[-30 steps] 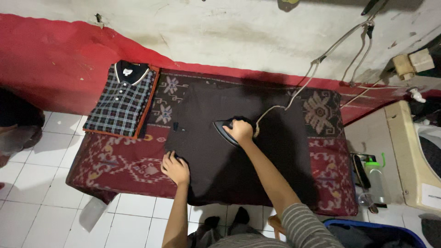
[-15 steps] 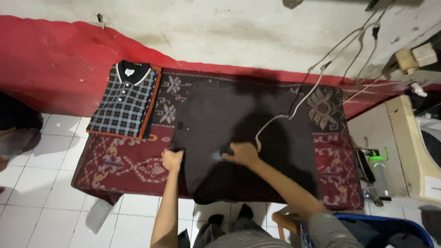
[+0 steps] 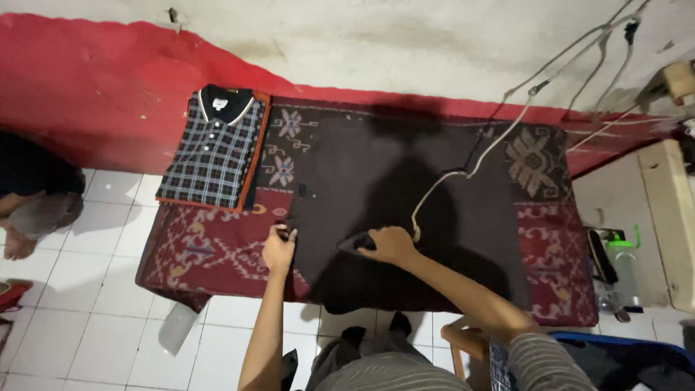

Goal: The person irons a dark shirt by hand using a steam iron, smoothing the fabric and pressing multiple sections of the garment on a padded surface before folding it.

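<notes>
Dark garment (image 3: 405,210) spread flat on a red patterned cloth (image 3: 210,250). Black iron (image 3: 357,244) near its front edge, gripped by right hand (image 3: 391,245), pale cord (image 3: 463,177) trailing to the wall. Left hand (image 3: 279,248) pinching the garment's left edge. Folded plaid shirt (image 3: 216,148) lying at far left.

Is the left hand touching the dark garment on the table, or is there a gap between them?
Touching. In the head view, the left hand pinches the left edge of the dark garment; its fingertips overlap the fabric with no gap showing.
</notes>
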